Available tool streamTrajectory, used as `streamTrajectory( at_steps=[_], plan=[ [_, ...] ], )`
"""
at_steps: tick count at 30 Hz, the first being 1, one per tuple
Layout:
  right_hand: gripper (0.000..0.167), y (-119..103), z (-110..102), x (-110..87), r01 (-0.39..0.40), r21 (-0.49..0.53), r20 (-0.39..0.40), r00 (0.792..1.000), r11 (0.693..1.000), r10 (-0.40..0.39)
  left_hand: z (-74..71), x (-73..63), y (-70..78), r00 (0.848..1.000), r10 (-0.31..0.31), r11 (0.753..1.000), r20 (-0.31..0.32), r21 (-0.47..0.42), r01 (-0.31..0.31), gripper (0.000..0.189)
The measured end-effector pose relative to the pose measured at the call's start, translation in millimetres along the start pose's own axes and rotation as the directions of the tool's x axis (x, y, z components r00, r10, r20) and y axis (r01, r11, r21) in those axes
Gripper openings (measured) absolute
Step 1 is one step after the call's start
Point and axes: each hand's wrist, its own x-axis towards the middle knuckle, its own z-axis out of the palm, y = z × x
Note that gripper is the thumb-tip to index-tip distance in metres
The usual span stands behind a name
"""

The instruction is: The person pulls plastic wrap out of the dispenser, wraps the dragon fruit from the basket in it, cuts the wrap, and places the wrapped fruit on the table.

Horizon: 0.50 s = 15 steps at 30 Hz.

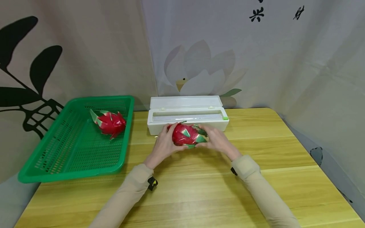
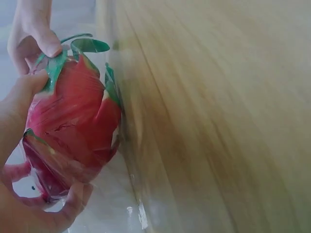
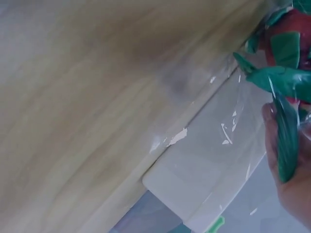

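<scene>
Both hands hold a red dragon fruit (image 1: 184,134) with green leaf scales, close in front of a white cling film box (image 1: 158,129). The left hand (image 1: 165,142) curls round its rounded left end, with thumb and fingers on opposite sides in the left wrist view. At the leafy end, the right hand (image 1: 215,139) grips with its thumb and fingers. Shiny clear film covers the fruit's skin (image 2: 77,121) in the left wrist view. Long green leaves (image 3: 284,80) stick out by the right fingers, with glints of film around them in the right wrist view.
To the left, a green plastic basket (image 1: 71,175) contains another dragon fruit (image 1: 112,124). The cling film box has its lid (image 1: 185,102) raised, with a roll (image 1: 186,118) inside. A printed curtain (image 1: 199,47) hangs behind the wooden table (image 1: 194,196).
</scene>
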Motion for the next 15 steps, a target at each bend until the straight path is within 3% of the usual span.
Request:
streamTrajectory(
  at_steps=[15],
  plan=[
    [0.078,4.5,-8.9,3.4,-0.027,0.096,0.088,0.996,0.995,0.019,-2.1,2.2,6.9,0.997,-0.076,0.997,0.031,0.006,0.076,0.095]
  ],
)
